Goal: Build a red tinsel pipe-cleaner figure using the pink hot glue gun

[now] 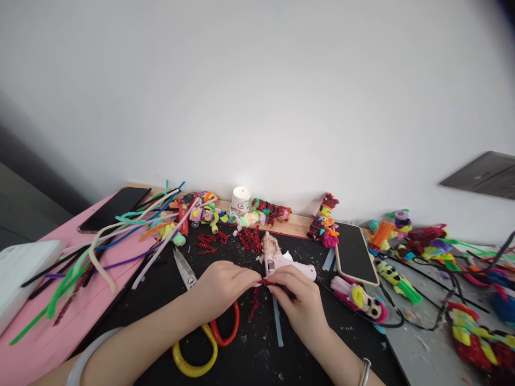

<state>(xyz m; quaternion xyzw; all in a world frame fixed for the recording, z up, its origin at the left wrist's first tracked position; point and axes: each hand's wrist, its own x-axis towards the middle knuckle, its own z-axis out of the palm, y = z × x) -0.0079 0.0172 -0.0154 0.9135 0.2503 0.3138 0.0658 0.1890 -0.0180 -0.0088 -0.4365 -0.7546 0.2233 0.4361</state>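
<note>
We have both hands together at the middle of the black worktop (257,354), working a short red sparkly pipe cleaner (266,282) between our fingertips. The left hand (223,287) pinches one end and the right hand (298,300) pinches the other, so each grip is closed on that same piece, held just above the mat. Judging by the curled red pieces (251,238) lying farther back, we seem to be at the bending or twisting step. The next move likely calls for a small, firm twist without letting the wire slip. The glue gun (281,264) lies just behind our fingers, and the scissors (201,316) rest under our left wrist.
</note>
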